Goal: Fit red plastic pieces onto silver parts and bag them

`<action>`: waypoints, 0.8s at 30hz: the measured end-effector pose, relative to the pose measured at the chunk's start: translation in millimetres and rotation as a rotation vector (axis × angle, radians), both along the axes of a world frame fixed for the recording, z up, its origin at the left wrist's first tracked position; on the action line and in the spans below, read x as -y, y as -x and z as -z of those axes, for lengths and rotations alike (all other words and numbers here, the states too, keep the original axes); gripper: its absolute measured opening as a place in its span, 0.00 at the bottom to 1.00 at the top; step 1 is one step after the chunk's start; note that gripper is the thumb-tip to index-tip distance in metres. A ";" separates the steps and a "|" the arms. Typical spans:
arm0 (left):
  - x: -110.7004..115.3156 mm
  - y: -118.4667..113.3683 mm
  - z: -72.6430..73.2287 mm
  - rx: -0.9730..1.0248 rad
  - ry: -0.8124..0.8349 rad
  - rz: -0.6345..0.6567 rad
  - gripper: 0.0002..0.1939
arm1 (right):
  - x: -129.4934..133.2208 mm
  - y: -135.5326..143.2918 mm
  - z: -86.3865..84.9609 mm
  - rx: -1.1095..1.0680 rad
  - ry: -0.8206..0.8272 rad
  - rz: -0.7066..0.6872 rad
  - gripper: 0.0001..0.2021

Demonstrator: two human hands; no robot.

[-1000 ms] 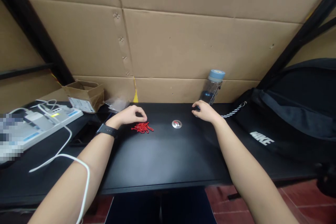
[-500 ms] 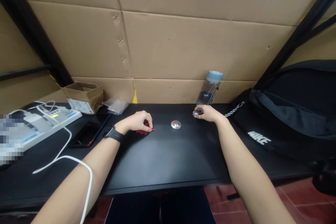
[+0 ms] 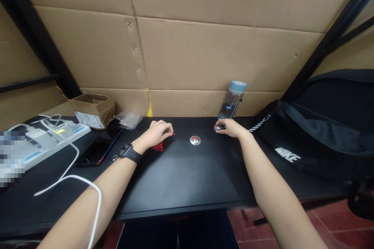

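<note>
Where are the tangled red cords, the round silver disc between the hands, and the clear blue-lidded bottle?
Tangled red cords [image 3: 158,147]: head view, on exposed loops.
Round silver disc [image 3: 195,140]: head view, on its middle.
Clear blue-lidded bottle [image 3: 230,101]: head view, on its transparent body.

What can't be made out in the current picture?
All in the head view:
- Red cords: partly hidden by the left hand; their number can't be told.
- Round metal piece: partly covered by the right hand.
- Cardboard box: its walls hide the bottom.
- Power strip: left end pixelated.
- Backpack: cut off by the right edge.
</note>
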State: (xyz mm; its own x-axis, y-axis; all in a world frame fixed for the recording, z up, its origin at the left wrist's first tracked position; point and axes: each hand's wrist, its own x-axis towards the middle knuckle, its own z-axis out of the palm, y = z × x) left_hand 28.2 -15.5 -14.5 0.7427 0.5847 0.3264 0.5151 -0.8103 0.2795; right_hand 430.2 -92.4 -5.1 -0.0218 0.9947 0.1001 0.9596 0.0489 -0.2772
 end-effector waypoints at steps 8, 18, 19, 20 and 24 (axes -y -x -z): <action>8.0 -6.2 0.5 0.100 -0.087 -0.070 0.07 | 5.3 1.8 -7.2 -0.084 -0.081 0.014 0.22; 35.4 -23.9 -12.5 0.334 0.016 -0.110 0.03 | 14.4 87.6 -18.3 -0.596 -0.225 -0.284 0.27; 37.9 -26.3 -12.8 0.379 0.040 -0.115 0.03 | 15.8 97.7 -16.9 -0.654 -0.205 -0.319 0.28; 40.3 -28.6 -12.9 0.420 0.062 -0.117 0.03 | 17.3 106.9 -15.2 -0.708 -0.195 -0.344 0.28; 48.4 -35.4 -13.1 0.534 0.109 -0.124 0.04 | 22.4 133.0 -8.6 -0.914 -0.182 -0.416 0.28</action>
State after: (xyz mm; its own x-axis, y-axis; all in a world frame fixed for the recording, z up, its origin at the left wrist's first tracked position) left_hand 63.5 -63.9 -1.4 0.4146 0.7083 0.5714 0.3689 -0.7047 0.6060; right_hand 297.2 -114.8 3.5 -0.2017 0.8936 0.4009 0.2820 0.4450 -0.8500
